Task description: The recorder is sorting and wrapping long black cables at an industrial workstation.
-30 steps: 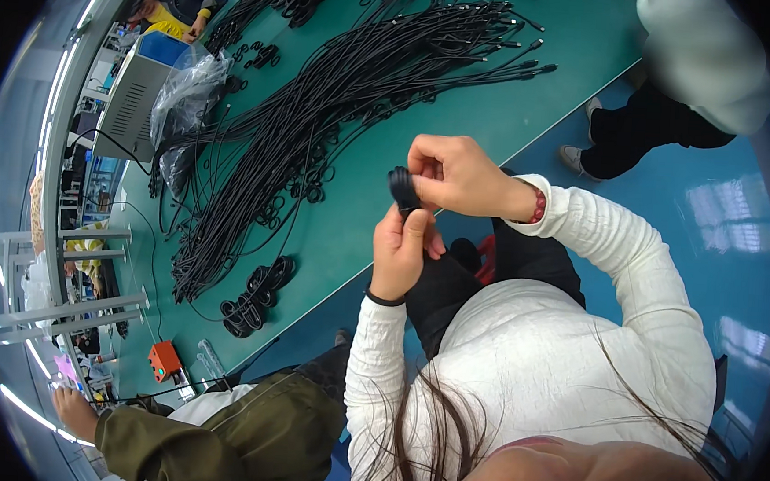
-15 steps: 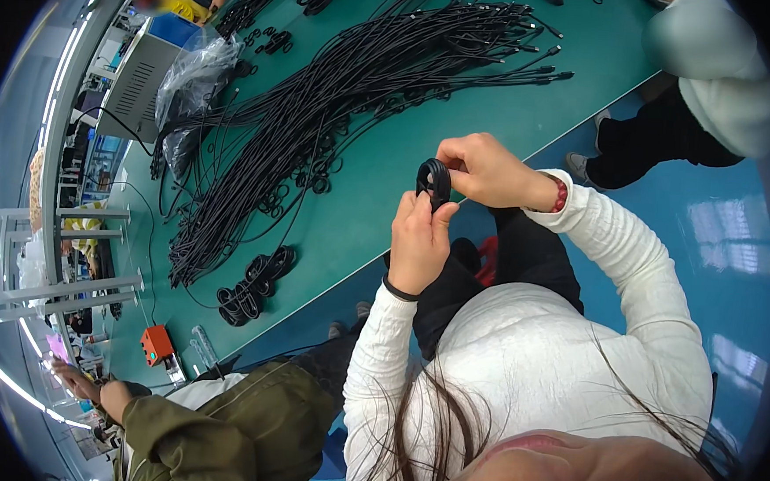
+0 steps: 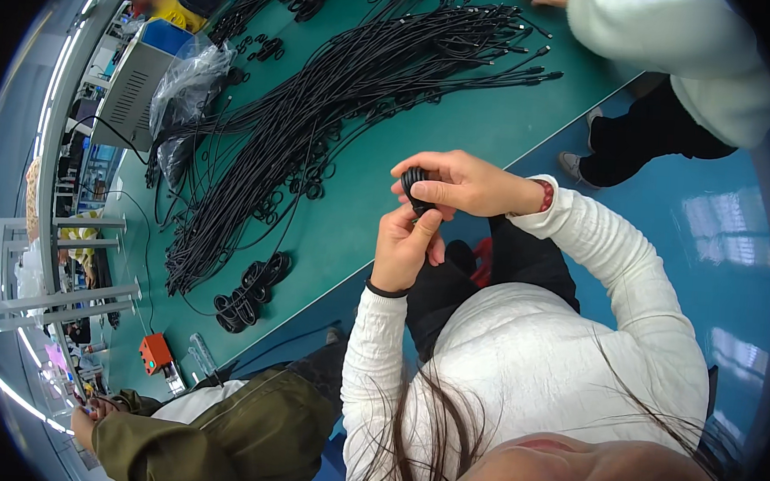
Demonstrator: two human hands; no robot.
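Materials near your hands: rubbery cable, knit cloth, smooth bench.
Your right hand and left hand pinch a matt black rubber-coated cable coil; your sleeves are ribbed white knit; beyond them, the green tabletop looks smooth, faintly satin.

Both forearms in white ribbed sleeves, raised from the lower edge and bent at the elbows. Left hand held upright in front of the chest, dark band at the wrist, thumb pressed upward. Right hand brought across from the right, just above the left and touching it, wrist bent, red band at the cuff. Fingers of the right curled and pinched closed together with the left thumb on something small and dark.
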